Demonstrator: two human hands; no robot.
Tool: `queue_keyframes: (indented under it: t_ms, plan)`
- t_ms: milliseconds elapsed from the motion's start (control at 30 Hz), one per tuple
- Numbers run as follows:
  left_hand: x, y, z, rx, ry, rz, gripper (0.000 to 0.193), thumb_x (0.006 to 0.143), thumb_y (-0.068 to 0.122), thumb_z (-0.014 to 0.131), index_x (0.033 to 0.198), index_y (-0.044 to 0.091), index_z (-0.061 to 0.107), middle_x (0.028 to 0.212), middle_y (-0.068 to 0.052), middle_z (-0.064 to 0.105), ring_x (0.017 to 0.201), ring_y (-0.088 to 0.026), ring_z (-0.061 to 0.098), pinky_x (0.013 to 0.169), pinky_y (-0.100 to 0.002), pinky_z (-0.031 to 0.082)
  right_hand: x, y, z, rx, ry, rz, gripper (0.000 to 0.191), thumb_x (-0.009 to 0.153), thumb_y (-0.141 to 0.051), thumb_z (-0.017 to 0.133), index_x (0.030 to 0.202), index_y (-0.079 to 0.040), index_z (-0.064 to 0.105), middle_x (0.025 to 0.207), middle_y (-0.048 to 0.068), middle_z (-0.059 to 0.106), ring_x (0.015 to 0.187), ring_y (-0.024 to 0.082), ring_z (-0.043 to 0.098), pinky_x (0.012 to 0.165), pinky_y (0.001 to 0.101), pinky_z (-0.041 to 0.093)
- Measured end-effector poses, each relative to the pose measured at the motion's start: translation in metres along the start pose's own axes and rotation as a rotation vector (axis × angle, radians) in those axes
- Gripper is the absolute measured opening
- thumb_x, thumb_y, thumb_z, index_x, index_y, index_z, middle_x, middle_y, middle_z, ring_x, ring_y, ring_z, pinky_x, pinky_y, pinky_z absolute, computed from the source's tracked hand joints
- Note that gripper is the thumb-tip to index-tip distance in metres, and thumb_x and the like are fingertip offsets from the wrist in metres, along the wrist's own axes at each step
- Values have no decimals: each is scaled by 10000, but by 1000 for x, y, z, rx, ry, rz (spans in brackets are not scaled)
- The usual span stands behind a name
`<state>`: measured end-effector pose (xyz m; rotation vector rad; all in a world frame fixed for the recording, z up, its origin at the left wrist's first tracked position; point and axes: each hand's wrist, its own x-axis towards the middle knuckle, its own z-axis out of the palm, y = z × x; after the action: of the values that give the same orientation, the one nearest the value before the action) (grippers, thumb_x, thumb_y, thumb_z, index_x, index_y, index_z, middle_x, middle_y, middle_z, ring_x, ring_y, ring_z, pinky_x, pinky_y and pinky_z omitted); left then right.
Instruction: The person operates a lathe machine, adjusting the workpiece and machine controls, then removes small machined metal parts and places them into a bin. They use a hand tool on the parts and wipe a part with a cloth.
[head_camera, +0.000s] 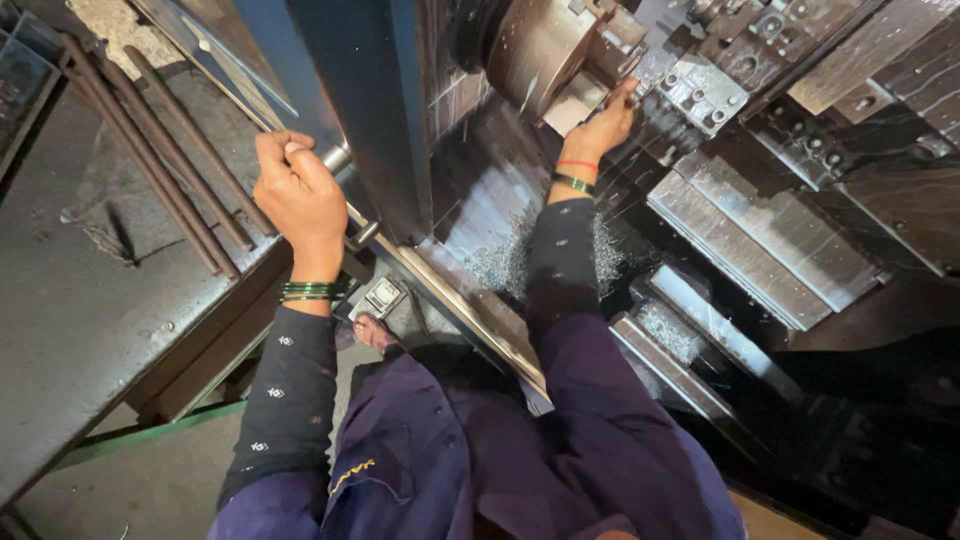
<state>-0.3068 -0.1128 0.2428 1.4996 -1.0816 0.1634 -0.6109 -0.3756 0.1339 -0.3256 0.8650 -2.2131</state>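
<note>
Workpiece: a small metal part sat at the face of the round chuck, right at the right hand's fingertips.
Right hand: the right hand reached into the machine; its grip seemed closed narrowly on the part, though the fingertips were partly hidden.
Left hand: the left hand was fisted tight round the metal door handle, well apart to the left of the right grip.
Near the right grip: the tool block with bolts stood just beside it; metal shavings lay below the forearm.
Beyond the left grip: long steel rods lay on the dark table.
</note>
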Motion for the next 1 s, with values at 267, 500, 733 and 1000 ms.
queue_keyframes:
  t_ms: [267, 500, 733, 1000]
  plan:
    - [1, -3, 1, 6, 7, -46, 157, 982, 11, 452, 958, 13, 607, 754, -156, 672, 638, -321, 687, 618, -439, 504, 8, 5, 2, -162, 148, -22, 509, 876, -445, 803, 847, 54, 702, 810, 50, 574, 765, 192, 502, 671, 380, 421]
    - [1, -1, 3, 0, 51, 34, 151, 987, 6, 449, 968, 13, 598, 796, -160, 686, 700, -332, 703, 652, -439, 526, 6, 2, -1, -80, 111, 31, 410, 862, -390, 799, 876, 10, 714, 852, 30, 657, 799, 154, 577, 725, 341, 480]
    - [-1, -2, 5, 47, 63, -3, 159, 976, 8, 452, 938, 10, 606, 774, -159, 683, 667, -328, 693, 631, -443, 514, -1, -6, 1, 51, 3, 64, 351, 891, -328, 790, 941, 13, 726, 934, 67, 714, 860, 172, 633, 770, 353, 518]
    - [-1, -2, 3, -19, 70, 32, 146, 985, 21, 456, 979, -4, 600, 795, -156, 693, 707, -327, 711, 660, -441, 535, -10, -18, 2, -143, -25, 42, 393, 968, -358, 777, 993, 29, 709, 935, 63, 647, 853, 176, 561, 753, 358, 459]
